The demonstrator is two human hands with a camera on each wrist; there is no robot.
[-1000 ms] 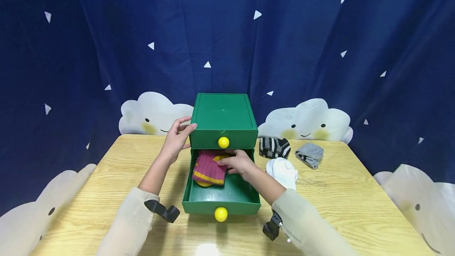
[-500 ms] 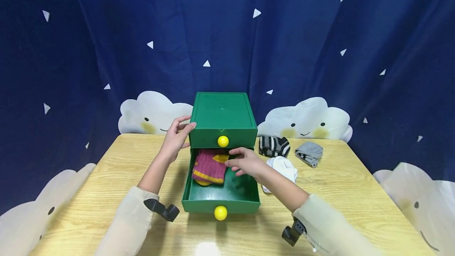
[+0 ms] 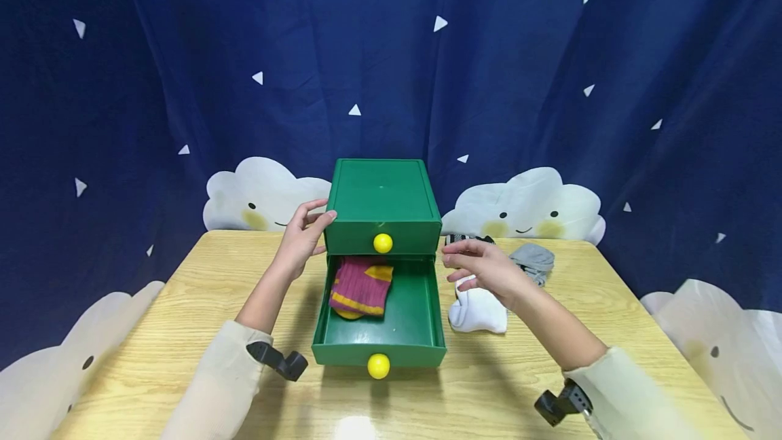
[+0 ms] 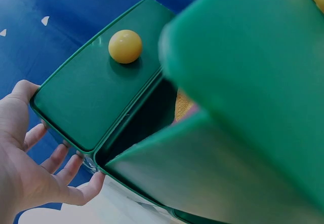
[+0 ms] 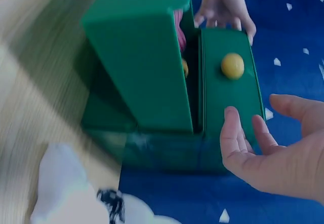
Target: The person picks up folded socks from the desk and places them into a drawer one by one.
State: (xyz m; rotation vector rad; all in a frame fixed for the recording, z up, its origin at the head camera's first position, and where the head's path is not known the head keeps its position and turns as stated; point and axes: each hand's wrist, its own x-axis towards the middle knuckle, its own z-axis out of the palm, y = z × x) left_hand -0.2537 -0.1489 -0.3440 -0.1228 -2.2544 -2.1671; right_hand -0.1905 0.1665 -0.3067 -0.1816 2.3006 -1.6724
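Observation:
A green drawer cabinet [image 3: 385,189] with yellow ball knobs stands on the table, its lower drawer [image 3: 409,354] pulled out. Folded purple socks [image 3: 360,287] with yellow bands lie at the left inside that drawer. My left hand [image 3: 299,240] rests on the cabinet's upper left side, thumb at the front edge of the top; in the left wrist view the fingers [image 4: 66,168] lie along its side. My right hand [image 3: 482,267] hangs in the air right of the cabinet, fingers loosely bent and holding nothing, over the folded white socks [image 3: 479,309].
Behind my right hand lie black-and-white patterned socks [image 3: 467,240], mostly hidden by it. Folded grey socks [image 3: 534,262] sit farther right. A dark blue curtain [image 3: 385,53] with white triangles and clouds hangs behind the wooden table [image 3: 214,277].
My right hand has left the purple socks in the drawer and moved right, out over the white socks. The left hand stays on the cabinet.

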